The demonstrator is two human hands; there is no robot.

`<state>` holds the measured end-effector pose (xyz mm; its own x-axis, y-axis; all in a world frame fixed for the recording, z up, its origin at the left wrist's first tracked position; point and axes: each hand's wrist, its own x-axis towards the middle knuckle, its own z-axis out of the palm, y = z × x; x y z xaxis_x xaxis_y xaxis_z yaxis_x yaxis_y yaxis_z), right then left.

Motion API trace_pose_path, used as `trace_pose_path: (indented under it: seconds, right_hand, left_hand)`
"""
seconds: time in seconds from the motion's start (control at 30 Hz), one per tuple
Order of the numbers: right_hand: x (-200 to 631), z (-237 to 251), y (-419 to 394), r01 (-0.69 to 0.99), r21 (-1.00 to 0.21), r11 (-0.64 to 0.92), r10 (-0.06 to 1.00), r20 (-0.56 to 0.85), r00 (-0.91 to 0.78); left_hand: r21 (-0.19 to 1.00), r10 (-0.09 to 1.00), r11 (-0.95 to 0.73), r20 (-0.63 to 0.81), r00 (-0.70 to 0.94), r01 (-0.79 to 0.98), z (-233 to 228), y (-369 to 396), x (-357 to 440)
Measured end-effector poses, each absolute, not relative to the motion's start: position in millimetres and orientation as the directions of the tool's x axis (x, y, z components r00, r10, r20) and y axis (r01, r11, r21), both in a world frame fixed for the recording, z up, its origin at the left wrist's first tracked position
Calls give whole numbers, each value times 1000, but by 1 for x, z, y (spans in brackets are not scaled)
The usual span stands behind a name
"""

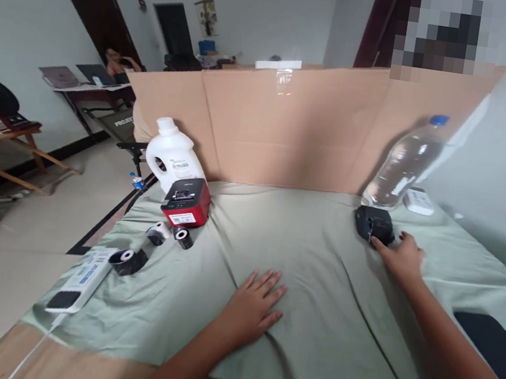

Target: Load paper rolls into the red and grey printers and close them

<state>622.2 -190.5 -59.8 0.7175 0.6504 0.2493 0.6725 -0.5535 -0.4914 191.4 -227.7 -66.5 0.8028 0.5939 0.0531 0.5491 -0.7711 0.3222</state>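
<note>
My left hand (pixel 255 306) lies flat, palm down, on the pale green cloth (pixel 310 254) near the table's middle, fingers spread and holding nothing. My right hand (pixel 401 255) reaches to the far right, its fingertips touching a small black device (pixel 373 224) that rests on the cloth. A clear water bottle with a blue cap (pixel 405 164) stands just behind that device, leaning in the wide view.
A red and black label printer (pixel 186 202), a white jug (pixel 173 156), several tape rolls (pixel 159 236) and a white power strip (pixel 83 278) sit at the left. A cardboard wall (pixel 289 132) backs the table. A dark flat object (pixel 492 348) lies at the right.
</note>
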Motion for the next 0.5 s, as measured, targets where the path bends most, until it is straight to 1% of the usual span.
trace_pose_path:
  seconds: [0.03,0.1,0.17,0.27,0.37,0.5]
  right_hand:
    - [621,-57,-182,630,-517,-579,644,184,742]
    - [615,-51,-168,571,-558,-602,629,108,769]
    - [607,-44,-157,555,-574,-602,617,107,780]
    - [598,-33,-149,594,-509,-623,620,142,772]
    - [591,-24,-145,613,-430,-663,636,108,764]
    - [571,-14,-153,605,-427,-672,639,77,765]
  left_hand:
    - [324,587,-772,35,809,547,-66,-231,188]
    - [329,589,-767,20,808,551,-63,-232,184]
    - [328,596,-764,31,803,555,-61,-232,184]
    - [325,595,-770,54,802,549,-61,-231,187]
    - [324,593,-773,68,802,545,-64,-231,188]
    - [338,603,-768,92,793,544,-64,-232,187]
